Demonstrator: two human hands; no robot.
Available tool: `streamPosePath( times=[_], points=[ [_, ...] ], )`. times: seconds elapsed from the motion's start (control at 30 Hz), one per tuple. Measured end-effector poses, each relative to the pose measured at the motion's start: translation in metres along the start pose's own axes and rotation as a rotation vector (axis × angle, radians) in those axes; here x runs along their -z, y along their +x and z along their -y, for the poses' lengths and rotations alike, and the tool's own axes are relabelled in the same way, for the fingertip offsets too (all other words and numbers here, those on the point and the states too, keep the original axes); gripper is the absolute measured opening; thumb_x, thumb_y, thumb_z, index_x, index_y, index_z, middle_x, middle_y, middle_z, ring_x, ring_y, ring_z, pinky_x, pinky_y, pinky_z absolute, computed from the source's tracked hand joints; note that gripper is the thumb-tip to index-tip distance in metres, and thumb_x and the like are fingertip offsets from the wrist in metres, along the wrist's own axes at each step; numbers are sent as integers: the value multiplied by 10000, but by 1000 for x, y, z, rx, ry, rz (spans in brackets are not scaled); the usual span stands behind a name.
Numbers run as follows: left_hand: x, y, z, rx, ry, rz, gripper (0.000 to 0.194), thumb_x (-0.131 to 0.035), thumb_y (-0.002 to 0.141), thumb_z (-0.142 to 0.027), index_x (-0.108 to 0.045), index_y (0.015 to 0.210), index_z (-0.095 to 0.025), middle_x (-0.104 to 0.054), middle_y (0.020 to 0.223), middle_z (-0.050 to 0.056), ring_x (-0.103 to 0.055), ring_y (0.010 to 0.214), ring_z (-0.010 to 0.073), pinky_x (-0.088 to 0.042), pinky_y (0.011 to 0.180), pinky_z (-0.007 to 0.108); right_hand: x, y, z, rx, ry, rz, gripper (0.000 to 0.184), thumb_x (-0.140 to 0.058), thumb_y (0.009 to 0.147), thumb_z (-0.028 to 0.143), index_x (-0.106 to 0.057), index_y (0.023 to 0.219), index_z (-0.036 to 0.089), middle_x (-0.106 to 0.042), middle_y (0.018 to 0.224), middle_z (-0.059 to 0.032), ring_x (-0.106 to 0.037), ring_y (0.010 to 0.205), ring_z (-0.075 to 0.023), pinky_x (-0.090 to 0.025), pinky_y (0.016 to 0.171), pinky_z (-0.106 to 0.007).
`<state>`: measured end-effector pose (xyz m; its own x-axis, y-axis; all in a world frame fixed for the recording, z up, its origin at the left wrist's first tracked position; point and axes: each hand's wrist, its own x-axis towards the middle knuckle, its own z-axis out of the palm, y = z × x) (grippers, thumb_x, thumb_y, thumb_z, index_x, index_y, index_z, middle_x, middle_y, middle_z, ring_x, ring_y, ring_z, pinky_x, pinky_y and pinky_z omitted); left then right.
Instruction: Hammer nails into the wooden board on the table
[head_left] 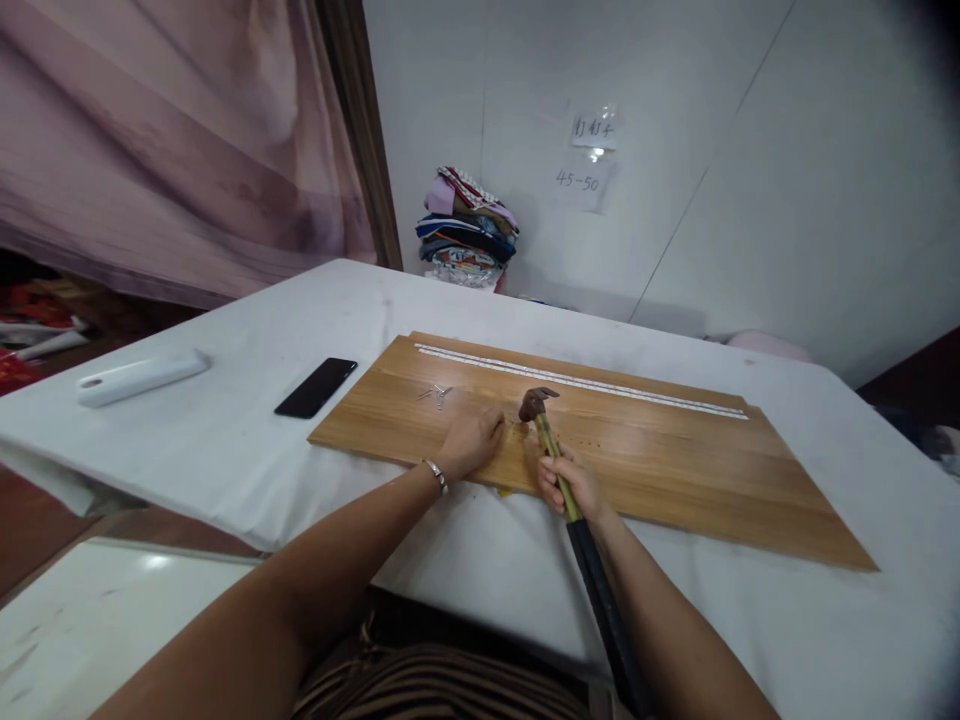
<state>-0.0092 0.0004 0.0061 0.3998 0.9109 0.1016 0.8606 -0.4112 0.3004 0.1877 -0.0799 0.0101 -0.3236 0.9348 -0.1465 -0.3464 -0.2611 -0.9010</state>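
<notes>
My right hand (571, 482) is wrapped round the yellow part of a claw hammer (592, 570), partway up its handle. The rusty hammer head is just above a wooden board (697, 470), and the black grip runs back toward my body. Left of the head, my left hand (475, 440) rests on the board with its fingers curled together; what they pinch, if anything, is hidden. A row of small dark marks or nail heads (581, 441) runs across the board right of the hammer. Several loose nails (439, 395) lie on the board's left part.
Two white printed strips (585, 381) lie along the board's far edge. On the white-covered table (247, 470) are a black phone (316, 388) and a white elongated object (142, 377). Folded cloths (469, 230) are stacked by the wall; a pink curtain (172, 140) hangs left.
</notes>
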Motion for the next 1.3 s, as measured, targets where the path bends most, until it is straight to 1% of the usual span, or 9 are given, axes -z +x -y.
streamPosePath(
  times=[0.27, 0.47, 0.67, 0.9, 1.0, 1.1, 1.3],
  points=[
    [-1, 0, 0, -12, -23, -24, 283, -411, 1026, -249, -667, 931, -176, -717, 921, 91, -675, 866, 212, -493, 820, 323, -3, 0, 0, -37, -8, -10, 500, -767, 710, 407, -514, 1100, 224, -487, 538, 149, -371, 294, -59, -274, 274, -176],
    [0, 0, 0, -23, -9, -8, 274, -412, 1018, -238, -662, 930, -172, -721, 942, 101, -676, 887, 217, -501, 831, 329, 1, 1, -2, -17, -1, -1, 475, -753, 736, 407, -522, 1107, 221, -490, 554, 146, -367, 293, -54, -274, 269, -175],
    [1, -1, -1, 7, 7, 5, 279, -403, 1019, -253, -666, 958, -182, -727, 936, 100, -687, 878, 225, -508, 824, 339, -3, -1, 3, -3, 4, 0, 472, -760, 735, 402, -527, 1105, 224, -491, 554, 142, -375, 296, -58, -284, 273, -180],
    [0, 0, 0, -6, -19, -6, 252, -412, 1012, -219, -659, 1012, -171, -726, 1007, 107, -690, 935, 226, -512, 855, 339, -1, 1, -1, -33, -11, -10, 483, -766, 721, 406, -531, 1099, 220, -493, 541, 146, -371, 295, -56, -285, 272, -172],
    [-3, 0, 2, -19, -44, -41, 251, -423, 989, -176, -652, 1093, -159, -719, 1086, 116, -685, 997, 232, -514, 898, 348, 0, 0, -1, -24, -17, -26, 487, -760, 719, 418, -529, 1099, 220, -500, 547, 144, -371, 296, -57, -283, 269, -172],
    [-6, 1, 4, -13, -56, -47, 274, -432, 976, -157, -636, 1160, -152, -709, 1140, 123, -682, 1034, 234, -516, 924, 354, 0, -1, 1, -13, -12, -23, 496, -760, 715, 426, -519, 1096, 219, -496, 542, 147, -364, 290, -56, -281, 267, -175],
    [-6, 1, 6, -19, -84, -56, 280, -452, 959, -143, -625, 1178, -158, -694, 1203, 130, -671, 1098, 245, -518, 972, 380, -3, -1, 2, -12, -13, -1, 460, -758, 736, 405, -533, 1090, 216, -499, 547, 140, -377, 292, -53, -280, 274, -172]
  ],
)
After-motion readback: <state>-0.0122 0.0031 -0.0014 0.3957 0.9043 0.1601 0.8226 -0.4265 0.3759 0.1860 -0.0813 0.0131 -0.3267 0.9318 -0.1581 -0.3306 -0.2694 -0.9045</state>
